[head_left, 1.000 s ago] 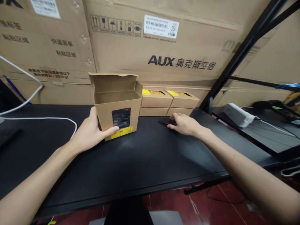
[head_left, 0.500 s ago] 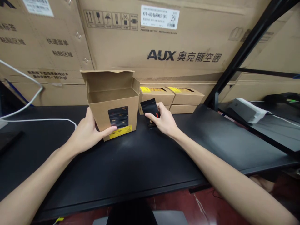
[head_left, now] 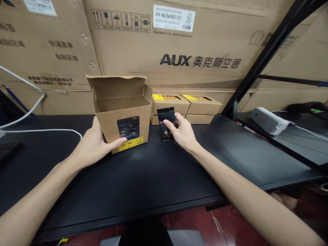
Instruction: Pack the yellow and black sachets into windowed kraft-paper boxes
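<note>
My left hand [head_left: 98, 143] grips the lower left side of an open brown cardboard box [head_left: 107, 121], its thumb across the front near a yellow label [head_left: 131, 143]. The box's lid flap stands up at the back. Through the window in its front, dark packets [head_left: 128, 128] show inside. To the right of the box, my right hand [head_left: 182, 131] pinches a small black sachet [head_left: 164, 118] with gold and red print, thumb on its face. The fingers behind the sachet are mostly hidden.
Stacked brown boxes [head_left: 169, 108] with yellow labels stand at the back of the black table [head_left: 143, 181]. Large AUX cartons [head_left: 123, 54] rise behind them. A white cable [head_left: 51, 131] lies at left; a black metal frame [head_left: 251, 82] and a white device [head_left: 269, 120] are at right.
The black sachet has turned more upright and face-on in my right hand, showing more of its print. My left hand and the box are nearly unmoved.
</note>
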Motion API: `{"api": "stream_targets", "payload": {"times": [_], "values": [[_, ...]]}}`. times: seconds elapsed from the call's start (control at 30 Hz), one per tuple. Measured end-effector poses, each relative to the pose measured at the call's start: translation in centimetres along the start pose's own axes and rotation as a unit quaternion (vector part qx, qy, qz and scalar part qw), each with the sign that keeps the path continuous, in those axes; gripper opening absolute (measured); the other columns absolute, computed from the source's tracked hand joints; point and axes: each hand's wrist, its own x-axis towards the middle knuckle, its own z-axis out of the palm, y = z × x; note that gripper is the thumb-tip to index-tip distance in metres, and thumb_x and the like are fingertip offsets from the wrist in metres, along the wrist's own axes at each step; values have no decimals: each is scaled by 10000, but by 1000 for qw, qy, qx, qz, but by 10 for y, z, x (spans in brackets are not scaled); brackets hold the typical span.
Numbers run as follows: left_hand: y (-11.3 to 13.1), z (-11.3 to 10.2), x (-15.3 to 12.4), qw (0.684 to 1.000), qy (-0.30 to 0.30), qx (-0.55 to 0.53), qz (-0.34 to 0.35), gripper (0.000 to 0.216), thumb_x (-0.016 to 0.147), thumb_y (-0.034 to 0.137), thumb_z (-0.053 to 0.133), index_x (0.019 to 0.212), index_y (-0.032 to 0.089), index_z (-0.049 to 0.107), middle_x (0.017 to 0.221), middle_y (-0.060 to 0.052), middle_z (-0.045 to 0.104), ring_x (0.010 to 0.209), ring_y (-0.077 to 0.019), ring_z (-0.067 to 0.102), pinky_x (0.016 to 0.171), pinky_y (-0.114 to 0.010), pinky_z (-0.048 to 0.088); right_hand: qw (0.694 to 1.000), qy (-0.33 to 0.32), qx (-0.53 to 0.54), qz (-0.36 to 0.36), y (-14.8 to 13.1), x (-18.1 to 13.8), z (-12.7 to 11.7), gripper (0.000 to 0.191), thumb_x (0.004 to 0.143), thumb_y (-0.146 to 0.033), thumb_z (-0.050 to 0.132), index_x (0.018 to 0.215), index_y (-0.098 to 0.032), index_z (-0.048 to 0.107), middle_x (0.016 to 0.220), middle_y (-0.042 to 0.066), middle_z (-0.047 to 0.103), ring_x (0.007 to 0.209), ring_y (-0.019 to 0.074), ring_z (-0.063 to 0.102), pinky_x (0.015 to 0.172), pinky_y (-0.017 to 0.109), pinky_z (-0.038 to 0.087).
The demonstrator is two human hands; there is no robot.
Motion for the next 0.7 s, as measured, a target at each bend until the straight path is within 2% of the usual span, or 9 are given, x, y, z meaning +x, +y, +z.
{"api": "stream_targets", "payload": {"times": [0.2,0.33,0.5,0.7], "values": [[2,0,0,1000,6,-19,-9,972,732,837,664,1487,246,505,1515,-194,639,1383,-486,622,1055,-674,578,1000,1,-2,7,-2,1,0,363,881,-589,660,885,-237,571,843,20,696,748,191,603,759,367,475],[1,1,0,1000,5,-25,-6,942,732,835,672,1478,284,507,1475,-183,668,1372,-482,630,1043,-695,572,1000,-3,2,20,-1,1,1,346,881,-567,673,903,-233,584,913,45,732,798,205,640,807,385,507],[2,0,0,1000,3,-24,-12,954,720,838,675,1468,270,512,1451,-200,679,1346,-494,646,1023,-695,572,999,-8,21,32,2,2,3,324,862,-508,732,950,-236,582,992,54,747,886,226,686,865,418,555],[2,0,0,1000,1,-19,-14,909,727,851,660,1417,274,523,1480,-202,659,1365,-496,631,1043,-692,564,999,5,-43,31,3,3,1,316,885,-441,735,1066,-232,582,1084,87,761,958,271,716,914,486,578]]}}
